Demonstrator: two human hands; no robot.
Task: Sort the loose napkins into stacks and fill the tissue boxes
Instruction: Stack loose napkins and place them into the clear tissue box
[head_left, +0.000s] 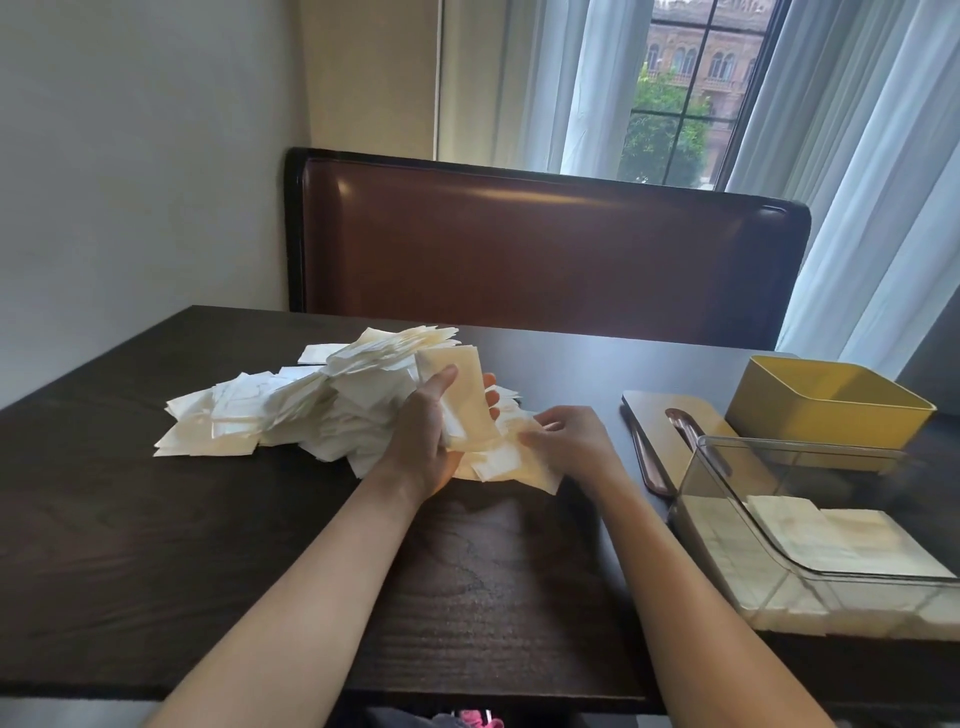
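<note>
A big loose pile of white napkins (311, 400) lies on the dark table (208, 545). My left hand (426, 441) grips a small upright stack of napkins (465, 400), thumb in front and fingers behind. Just to its right, my right hand (569, 439) pinches a loose napkin (514, 462) at the pile's near right edge. A clear tissue box (810, 525) at the right holds flat napkins inside. Behind it stands an empty yellow tissue box (826, 410).
A flat lid with a slot (670, 415) lies between the yellow box and the pile. A brown padded bench back (545, 249) stands behind the table, with a window and curtains beyond it. The wall is at the left.
</note>
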